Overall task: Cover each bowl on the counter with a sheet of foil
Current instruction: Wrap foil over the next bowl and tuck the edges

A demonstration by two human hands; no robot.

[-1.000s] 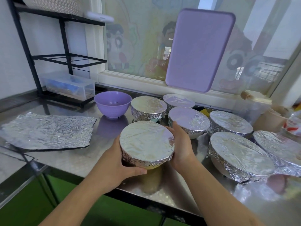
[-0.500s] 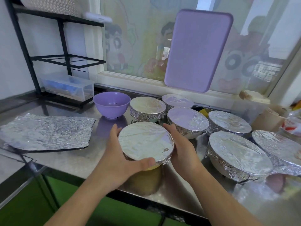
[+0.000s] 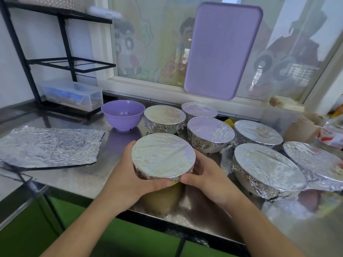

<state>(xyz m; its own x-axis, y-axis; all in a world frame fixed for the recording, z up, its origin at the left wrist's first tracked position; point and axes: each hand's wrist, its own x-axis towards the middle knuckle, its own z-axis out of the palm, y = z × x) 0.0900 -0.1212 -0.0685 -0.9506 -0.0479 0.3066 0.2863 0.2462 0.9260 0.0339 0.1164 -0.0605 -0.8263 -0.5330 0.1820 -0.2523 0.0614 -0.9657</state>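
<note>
Foil-wrapped bowl (image 3: 163, 158) is up front near the counter's (image 3: 78, 175) front edge, held between both hands. Left hand (image 3: 130, 180) wraps around its left side with the thumb curled along the near rim; right hand (image 3: 206, 175) cups the right side, fingers curled against the crimped foil skirt. Whether the bowl sits on the steel or is lifted a bit, I honestly can't tell. Foil on top is pulled flat and smooth, so what's inside is hidden.

Just behind it sit six more covered bowls (image 3: 210, 133), all foiled over tight, contents not visible. They cluster to the right and back, some nearly touching each other. One purple bowl (image 3: 122, 115) to the left of that group is uncovered; it looks empty apart from a tiny dark speck or two inside.

Further left, a crinkled loose foil sheet (image 3: 50, 145) lies flat on the counter, well apart from the bowls.

Behind that, a clear plastic box (image 3: 71, 95) sits under a black metal rack (image 3: 63, 51), with something blue inside that's too blurry to name. A purple cutting board (image 3: 221, 51) leans against the window (image 3: 157, 43), which has cartoon characters on it. No readable writing or brand anywhere I can make out. Far right has some blurry packaging (image 3: 330, 134).
</note>
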